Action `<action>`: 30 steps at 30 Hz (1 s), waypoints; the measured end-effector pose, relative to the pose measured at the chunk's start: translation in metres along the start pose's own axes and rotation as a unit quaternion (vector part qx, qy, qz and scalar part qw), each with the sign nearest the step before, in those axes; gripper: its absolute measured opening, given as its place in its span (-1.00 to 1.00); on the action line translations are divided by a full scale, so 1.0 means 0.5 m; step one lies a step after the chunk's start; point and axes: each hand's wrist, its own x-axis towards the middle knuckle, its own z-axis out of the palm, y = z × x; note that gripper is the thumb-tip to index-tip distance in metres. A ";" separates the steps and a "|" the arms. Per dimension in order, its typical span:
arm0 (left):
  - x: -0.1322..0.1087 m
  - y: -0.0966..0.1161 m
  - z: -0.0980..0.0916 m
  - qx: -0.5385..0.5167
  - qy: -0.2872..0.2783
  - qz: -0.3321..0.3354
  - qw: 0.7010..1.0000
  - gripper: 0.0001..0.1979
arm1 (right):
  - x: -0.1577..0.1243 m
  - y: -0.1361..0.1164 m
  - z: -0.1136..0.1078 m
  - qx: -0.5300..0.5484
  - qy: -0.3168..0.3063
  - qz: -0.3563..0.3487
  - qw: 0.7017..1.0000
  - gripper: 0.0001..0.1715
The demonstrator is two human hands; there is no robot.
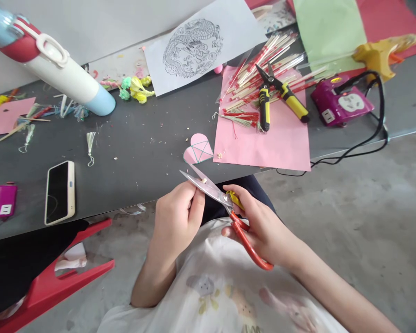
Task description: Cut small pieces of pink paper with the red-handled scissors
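Observation:
My right hand [260, 226] is closed around scissors [222, 198] with red handles and a yellow part near the pivot. Their blades are parted and point up and left, over the table's front edge. My left hand [180, 217] is pinched shut right beside the blades. A small pale tip, like the end of a thin wooden stick [204, 181], shows between the blades above my left fingers; the rest is hidden in the hand. Just beyond the blade tips lies a pink paper heart [198, 149] with green lines.
On pink paper [263, 150] lie pliers [280, 92] and bundled wooden sticks [260, 60]. Further right are a purple power socket [339, 99] and a yellow glue gun [381, 55]. A bottle [65, 69], a tassel [90, 145] and a phone [59, 192] are left. A red stool [62, 286] stands below.

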 end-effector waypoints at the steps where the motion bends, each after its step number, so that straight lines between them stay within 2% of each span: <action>1: 0.000 0.000 0.001 0.007 0.006 0.007 1.000 -0.78 | 0.001 -0.001 0.001 -0.008 0.012 0.003 1.000 -0.24; 7: -0.001 -0.001 0.008 0.033 0.023 0.027 0.999 -0.81 | -0.004 0.008 0.017 -0.055 0.070 -0.012 0.996 -0.32; 12: 0.000 0.001 0.012 0.029 0.031 0.030 0.999 -0.80 | -0.012 0.014 0.022 -0.081 0.126 0.042 0.988 -0.38; 15: -0.002 0.003 0.016 0.029 0.024 0.020 0.999 -0.80 | -0.013 0.008 0.013 -0.095 0.096 0.046 0.990 -0.51; 19: -0.006 0.008 0.022 0.010 0.017 -0.001 1.000 -0.80 | -0.013 0.002 0.003 -0.086 0.054 0.023 0.995 -0.54; 30: -0.005 0.015 0.020 0.007 0.003 -0.019 1.000 -0.79 | -0.015 -0.001 -0.001 -0.050 0.033 0.004 0.998 -0.61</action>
